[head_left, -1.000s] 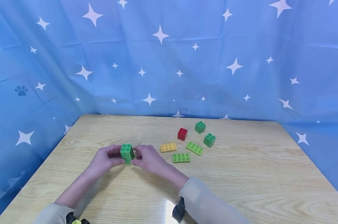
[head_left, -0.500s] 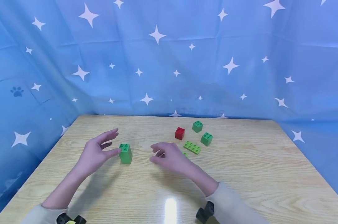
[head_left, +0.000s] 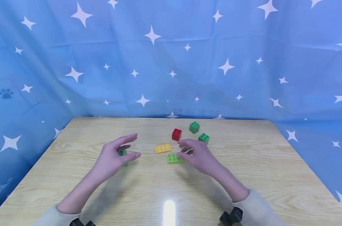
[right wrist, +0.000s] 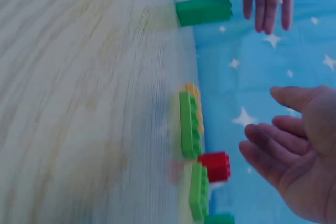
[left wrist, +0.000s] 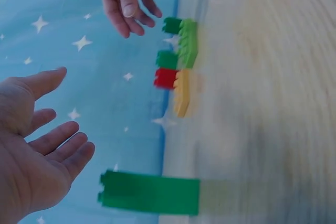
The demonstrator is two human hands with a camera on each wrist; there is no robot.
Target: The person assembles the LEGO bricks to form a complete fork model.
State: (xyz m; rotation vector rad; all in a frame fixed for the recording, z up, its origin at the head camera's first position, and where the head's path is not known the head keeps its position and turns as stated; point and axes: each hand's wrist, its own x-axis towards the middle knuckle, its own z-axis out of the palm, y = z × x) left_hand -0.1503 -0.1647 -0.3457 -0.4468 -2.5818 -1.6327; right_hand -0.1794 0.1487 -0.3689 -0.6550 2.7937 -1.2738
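Note:
My left hand [head_left: 113, 158] is held above the table with fingers apart, holding nothing. It partly hides a tall green block stack [head_left: 123, 153], which stands upright on the table and shows whole in the left wrist view. With its fingers loosely bent and nothing in them, my right hand [head_left: 197, 157] hovers over the flat bricks. Its fingertips overlap the end of a light green eight-stud brick [head_left: 173, 158] in the head view. A second light green brick [right wrist: 198, 191] shows in the right wrist view, mostly hidden by that hand in the head view.
Left of the right hand lies a flat yellow brick [head_left: 162, 148]. Behind it are a red block [head_left: 176, 134] and two green blocks, one farther back [head_left: 194, 127] and one nearer the hand [head_left: 204, 138]. A blue star-patterned cloth [head_left: 171, 62] hangs beyond the table [head_left: 244, 157].
Both hands have let go of the green block stack, which stands by itself. My right hand has moved right over the flat bricks. My left hand first drew back, then came rightward, raised.

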